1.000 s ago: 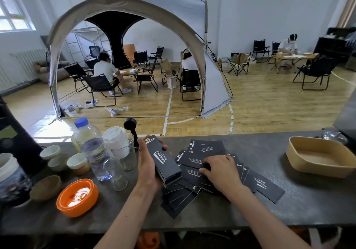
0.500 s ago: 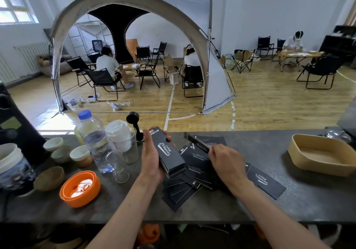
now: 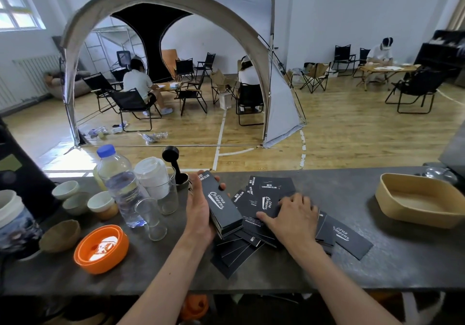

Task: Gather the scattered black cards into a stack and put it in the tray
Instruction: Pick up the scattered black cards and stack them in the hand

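Note:
My left hand (image 3: pixel 200 211) grips a thick stack of black cards (image 3: pixel 222 206) with white lettering, held tilted just above the dark counter. To its right several loose black cards (image 3: pixel 270 189) lie fanned over each other. My right hand (image 3: pixel 293 217) lies flat on that pile, fingers spread and pressing on the cards; I cannot see a card lifted. More cards stick out below (image 3: pixel 234 254) and to the right (image 3: pixel 348 236) of my hands. The tan tray (image 3: pixel 392 209) sits at the far right of the counter with nothing visible in it.
Left of my hands stand a water bottle (image 3: pixel 118 179), clear glasses (image 3: pixel 152 220), a white lidded cup (image 3: pixel 151 173), small ceramic cups (image 3: pixel 100 202), an orange bowl (image 3: pixel 102 248) and a black tamper (image 3: pixel 173 166). Bare counter (image 3: pixel 352 194) lies between cards and tray.
My right hand had lifted a card off the pile half a second ago; now it lies flat on the cards again. The left hand keeps the stack in about the same place.

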